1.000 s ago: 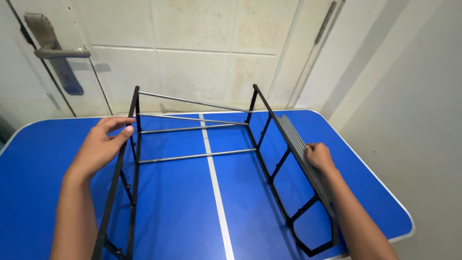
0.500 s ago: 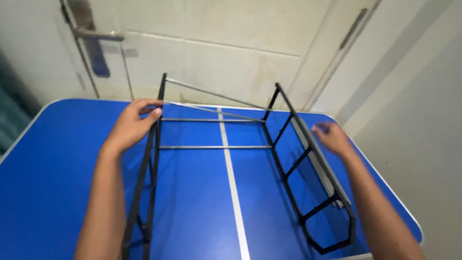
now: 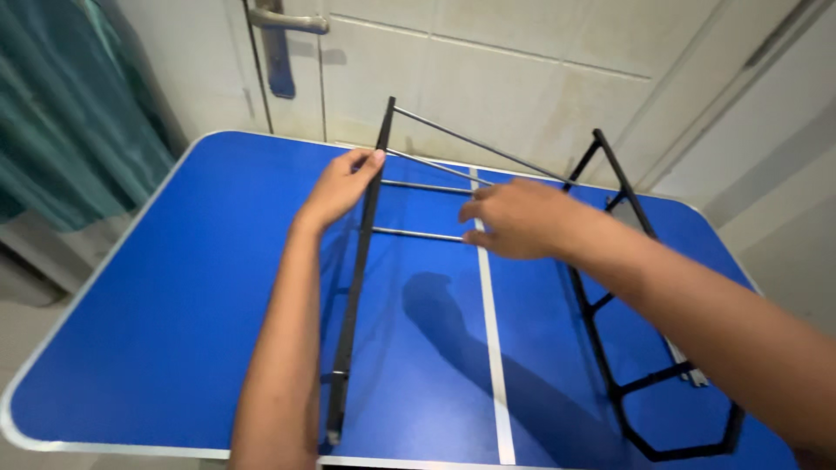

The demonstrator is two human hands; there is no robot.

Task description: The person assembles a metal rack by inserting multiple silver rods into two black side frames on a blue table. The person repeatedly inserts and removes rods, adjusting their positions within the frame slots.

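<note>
A black metal rack frame [image 3: 488, 261] stands on the blue tabletop [image 3: 157, 287], its two side panels running roughly from 6 toward 12 o'clock and joined at the far end by thin grey crossbars [image 3: 418, 233] that lie across, from 9 to 3 o'clock. The left hand [image 3: 341, 184] sits at the far top of the left side panel [image 3: 359, 270], fingers curled against its upper rail near the 12 o'clock end; whether they fully close round the bar cannot be told. The right hand [image 3: 515, 218] is loosely open, palm down, empty, and hovers over the middle of the frame just beside the right ends of the crossbars, apparently apart from them though contact is hard to judge. It lies well to the 9 o'clock side of the right side panel [image 3: 627, 296], so the left hand is the one actually on the frame. The left panel leans with its near foot close to the tabletop's 6 o'clock edge, and the right panel's hexagonal near end [image 3: 688, 418] comes close to the near right corner. Open blue surface lies toward 9 o'clock; a white door [image 3: 522, 61] closes off 12 o'clock, a teal curtain [image 3: 70, 113] hangs at 10 o'clock.
</note>
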